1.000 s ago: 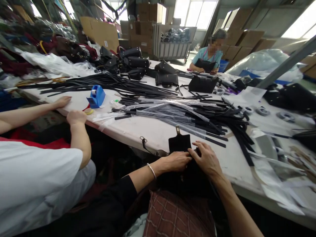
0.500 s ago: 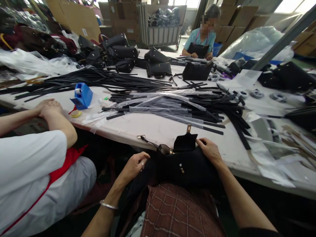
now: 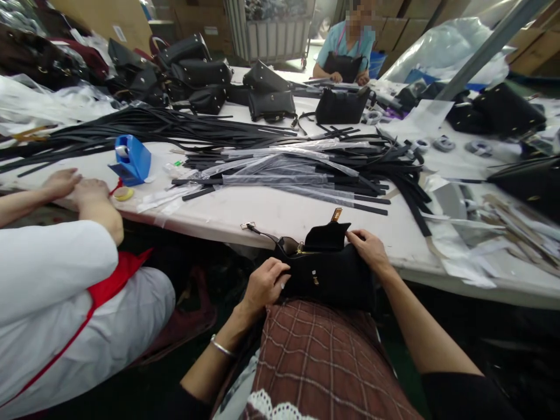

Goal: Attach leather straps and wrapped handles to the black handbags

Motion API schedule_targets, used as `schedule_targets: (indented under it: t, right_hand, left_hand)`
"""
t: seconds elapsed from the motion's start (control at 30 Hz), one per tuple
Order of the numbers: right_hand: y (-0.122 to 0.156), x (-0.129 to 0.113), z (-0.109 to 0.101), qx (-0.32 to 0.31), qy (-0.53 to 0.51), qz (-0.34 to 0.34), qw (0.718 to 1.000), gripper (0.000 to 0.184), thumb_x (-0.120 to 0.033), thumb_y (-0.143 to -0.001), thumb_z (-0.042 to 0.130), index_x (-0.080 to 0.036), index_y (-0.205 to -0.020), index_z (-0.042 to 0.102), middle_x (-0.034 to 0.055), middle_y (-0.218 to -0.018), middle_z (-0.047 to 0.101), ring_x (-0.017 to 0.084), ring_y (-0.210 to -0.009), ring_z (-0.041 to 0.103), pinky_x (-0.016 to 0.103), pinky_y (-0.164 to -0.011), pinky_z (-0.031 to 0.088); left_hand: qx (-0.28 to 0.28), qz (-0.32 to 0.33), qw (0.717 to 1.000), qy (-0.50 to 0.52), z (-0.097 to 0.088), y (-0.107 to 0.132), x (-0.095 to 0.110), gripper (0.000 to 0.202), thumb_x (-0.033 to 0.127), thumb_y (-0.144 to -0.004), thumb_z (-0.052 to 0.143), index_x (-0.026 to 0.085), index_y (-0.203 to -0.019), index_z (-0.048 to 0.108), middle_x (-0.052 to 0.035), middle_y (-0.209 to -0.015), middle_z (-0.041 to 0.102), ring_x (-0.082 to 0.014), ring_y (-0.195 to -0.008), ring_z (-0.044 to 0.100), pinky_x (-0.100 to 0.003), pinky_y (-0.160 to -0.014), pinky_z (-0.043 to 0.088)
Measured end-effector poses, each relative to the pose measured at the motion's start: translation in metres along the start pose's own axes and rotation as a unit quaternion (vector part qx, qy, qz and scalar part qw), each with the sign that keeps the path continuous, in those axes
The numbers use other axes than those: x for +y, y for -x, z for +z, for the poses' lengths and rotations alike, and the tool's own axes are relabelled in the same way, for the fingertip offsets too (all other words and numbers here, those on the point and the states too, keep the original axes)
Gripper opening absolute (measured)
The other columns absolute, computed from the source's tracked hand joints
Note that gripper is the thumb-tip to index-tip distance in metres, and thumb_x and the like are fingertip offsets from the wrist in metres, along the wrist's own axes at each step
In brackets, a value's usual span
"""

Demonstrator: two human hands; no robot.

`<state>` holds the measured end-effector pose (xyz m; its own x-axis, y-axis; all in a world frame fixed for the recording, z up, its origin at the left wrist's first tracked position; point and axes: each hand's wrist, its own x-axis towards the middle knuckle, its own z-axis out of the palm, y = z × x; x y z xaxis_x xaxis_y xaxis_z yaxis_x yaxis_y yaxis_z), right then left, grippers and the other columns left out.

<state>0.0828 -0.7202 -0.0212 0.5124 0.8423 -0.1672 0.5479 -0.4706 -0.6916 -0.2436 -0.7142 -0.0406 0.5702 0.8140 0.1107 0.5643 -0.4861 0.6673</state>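
A black handbag (image 3: pixel 336 274) sits on my lap against the table edge, its flap (image 3: pixel 326 236) raised and a gold-coloured clasp plate (image 3: pixel 336 214) sticking up from it. Gold-coloured fittings mark its front, and part of a zip shows at the top. My right hand (image 3: pixel 370 251) grips the bag's upper right end by the flap's corner. In front of the bag's left side is my left hand (image 3: pixel 266 283), its fingers loosely bent and the thumb apart; whether it touches the leather I cannot tell. A short strap with a buckle (image 3: pixel 248 226) extends from the bag's left end onto the table.
Black straps (image 3: pixel 284 169), some in clear plastic, lie across the table (image 3: pixel 262 216). A blue tape dispenser (image 3: pixel 131 158) stands left, near a co-worker's hands (image 3: pixel 90 192). More black bags (image 3: pixel 271 105) are behind. Another person (image 3: pixel 345 52) sits opposite. Paper scraps lie right.
My left hand has moved right and up to the bag's front. My right hand keeps its hold at the bag's right end. The head view has tilted down.
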Motion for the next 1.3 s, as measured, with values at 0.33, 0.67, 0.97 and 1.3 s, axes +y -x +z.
schedule_targets:
  t: [0.33,0.67,0.97,1.3]
  right_hand:
    - [0.067,0.043,-0.041,-0.253,-0.252,0.019,0.934,0.074,-0.044,-0.062,0.08,-0.019,-0.128,0.059,0.0108,-0.118,0.068,0.031,-0.11,0.06,0.045,-0.097,0.045]
    - [0.094,0.038,-0.02,-0.076,-0.154,0.007,0.985,0.038,-0.045,-0.056,0.076,-0.015,-0.079,0.071,0.0064,-0.076,0.072,0.03,-0.08,0.065,0.042,-0.077,0.051]
    - [0.099,-0.04,-0.132,-0.032,-0.107,-0.009,0.994,0.062,-0.047,-0.05,0.08,-0.021,-0.105,0.068,0.0065,-0.085,0.073,0.03,-0.078,0.067,0.037,-0.068,0.053]
    - [0.097,-0.124,-0.104,-0.038,0.009,-0.111,0.993,0.047,-0.045,-0.056,0.078,-0.022,-0.095,0.065,0.0034,-0.079,0.07,0.025,-0.075,0.064,0.036,-0.07,0.051]
  left_hand:
    - [-0.197,0.075,0.974,-0.08,0.018,-0.014,0.016,0.041,0.021,-0.089,0.054,0.023,-0.13,0.05,-0.0062,-0.109,0.065,-0.0201,-0.102,0.063,-0.028,-0.089,0.051]
    - [-0.278,0.037,0.947,-0.156,0.036,-0.018,0.018,0.016,0.023,-0.085,0.053,0.018,-0.085,0.068,-0.0115,-0.09,0.072,-0.0277,-0.086,0.069,-0.035,-0.075,0.054]
    - [-0.147,0.064,0.975,0.153,0.021,-0.02,0.044,0.052,0.021,-0.077,0.065,0.026,-0.127,0.053,-0.006,-0.125,0.056,-0.0208,-0.116,0.054,-0.035,-0.104,0.043]
    - [-0.252,0.043,0.837,0.484,0.019,-0.056,0.107,0.047,0.049,-0.095,0.042,0.029,-0.136,0.049,-0.0065,-0.135,0.057,-0.0255,-0.123,0.054,-0.038,-0.092,0.053]
